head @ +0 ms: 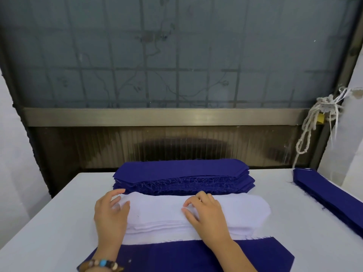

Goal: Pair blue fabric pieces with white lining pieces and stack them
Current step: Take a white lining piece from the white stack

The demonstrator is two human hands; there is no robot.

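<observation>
**Lining pick in hand, most of the pairing left to do**

Both your hands are on the white lining stack [235, 213], and both are closed on cloth. Your right hand [206, 214] pinches a small ridge of the top lining piece [157, 208] between thumb and forefinger, about midway along it. Your left hand [111, 214] curls round that piece's left end, with the thumb against the cloth. The piece is not yet lifted; it lies flat on the stack between your two grips.

Just beyond your fingertips, touching the far edge of the lining, sits the blue fabric stack [182, 173]. It is thick, with many frayed layers. Just on your side of the grip, under your wrists, a blue piece [186, 256] lies flat on the table [59, 213]. A frayed white strip shows along its far edge, so this looks like where your pairs are being laid. How many pairs are in it cannot be told from here.

Well off to the right of your right hand lies a second blue pile [330, 201], long and narrow. Whether it is finished pairs or more supply, you cannot tell from this view.

Judging by how deep both supply stacks are, you are early in the job. Peel this one lining sheet cleanly, since the layers look likely to cling, and check you have only one before you carry it.
</observation>
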